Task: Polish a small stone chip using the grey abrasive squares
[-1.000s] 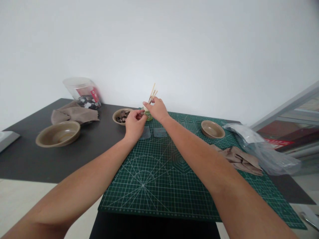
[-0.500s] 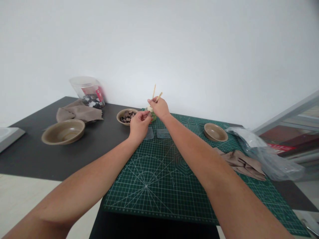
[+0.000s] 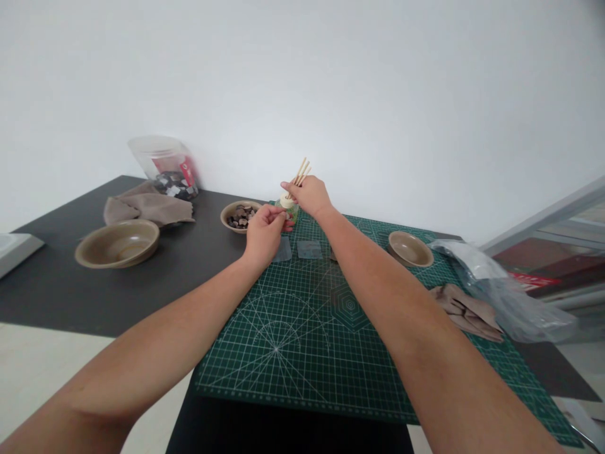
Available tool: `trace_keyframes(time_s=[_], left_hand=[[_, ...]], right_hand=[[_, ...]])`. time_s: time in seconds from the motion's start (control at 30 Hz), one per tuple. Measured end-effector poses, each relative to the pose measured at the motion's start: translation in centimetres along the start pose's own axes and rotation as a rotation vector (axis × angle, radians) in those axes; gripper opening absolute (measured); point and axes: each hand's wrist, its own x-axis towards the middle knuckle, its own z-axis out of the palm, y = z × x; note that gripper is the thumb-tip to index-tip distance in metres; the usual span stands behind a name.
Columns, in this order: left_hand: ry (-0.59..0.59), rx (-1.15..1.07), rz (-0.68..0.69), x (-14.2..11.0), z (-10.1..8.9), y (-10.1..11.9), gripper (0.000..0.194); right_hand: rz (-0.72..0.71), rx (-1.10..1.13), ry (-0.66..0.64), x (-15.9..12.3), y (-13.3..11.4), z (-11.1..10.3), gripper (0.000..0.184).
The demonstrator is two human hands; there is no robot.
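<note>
My left hand (image 3: 265, 232) is closed in a pinch at the back of the green cutting mat (image 3: 302, 328). A small pale greyish piece (image 3: 287, 215) shows at its fingertips, too small to name. Just behind it stands a jar with a cream-coloured top (image 3: 286, 201) and a greenish body, partly hidden by my fingers. Several thin wooden sticks (image 3: 300, 171) slant up above the jar; my right hand (image 3: 311, 194) has its fingers closed around them. To the left of my left hand sits a tan bowl (image 3: 225, 222) of dark and brownish flat pieces (image 3: 241, 216).
On the left are a larger tan bowl (image 3: 87, 255), a brown cloth (image 3: 151, 208) and a clear tub (image 3: 142, 154) of dark pieces. Two clear plastic squares (image 3: 309, 250) lie before my hands. At right are a small bowl (image 3: 410, 248), another cloth (image 3: 467, 312) and a plastic bag (image 3: 515, 302).
My right hand has risen slightly and moved right, and the sticks, spread apart half a second ago, now sit bunched together. My left hand stays pinched in front of the jar.
</note>
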Motion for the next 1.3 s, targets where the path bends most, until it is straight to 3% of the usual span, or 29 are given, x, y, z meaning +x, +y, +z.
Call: trace_keyframes(time_s=[0.33, 0.9, 1.07, 1.3], left_hand=[[-0.016, -0.001, -0.029, 0.0, 0.0, -0.3, 0.006], [-0.031, 0.031, -0.050, -0.2, 0.1, -0.2, 0.009], [-0.034, 0.054, -0.065, -0.3, 0.1, 0.0, 0.008], [-0.044, 0.067, -0.067, -0.5, 0.2, 0.2, 0.007]], right_hand=[[0.033, 0.239, -0.052, 0.9, 0.8, -0.2, 0.006], [0.021, 0.175, 0.020, 0.5, 0.3, -1.1, 0.019], [-0.019, 0.180, 0.055, 0.0, 0.1, -1.6, 0.009], [0.006, 0.230, 0.046, 0.1, 0.5, -1.3, 0.015]])
